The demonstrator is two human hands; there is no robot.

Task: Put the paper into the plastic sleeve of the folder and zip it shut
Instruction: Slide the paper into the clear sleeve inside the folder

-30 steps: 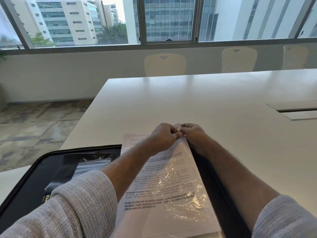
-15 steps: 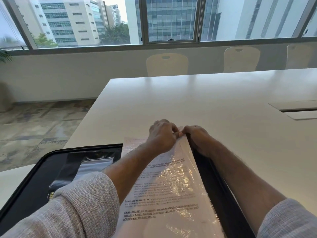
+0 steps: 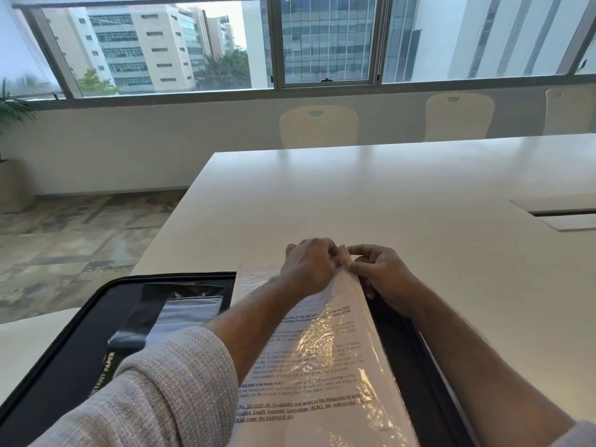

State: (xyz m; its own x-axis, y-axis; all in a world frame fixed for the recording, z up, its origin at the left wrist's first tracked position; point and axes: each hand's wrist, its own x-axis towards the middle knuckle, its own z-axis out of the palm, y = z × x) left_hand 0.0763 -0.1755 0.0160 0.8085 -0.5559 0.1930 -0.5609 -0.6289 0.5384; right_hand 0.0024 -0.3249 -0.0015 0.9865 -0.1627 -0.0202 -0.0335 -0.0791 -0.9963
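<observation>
Inside plastic sleeve (image 3: 338, 350), printed paper (image 3: 300, 388)

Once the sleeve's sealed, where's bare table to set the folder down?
Bare white table runs from both hands, left hand and right hand, to the chairs, and right toward the cable hatch. The near-left corner is crowded: open folder, sleeve.

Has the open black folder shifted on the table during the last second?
Cannot tell. The camera itself moved, but the black folder keeps about the same place against the white table corner; any shift is too slight to judge.
</observation>
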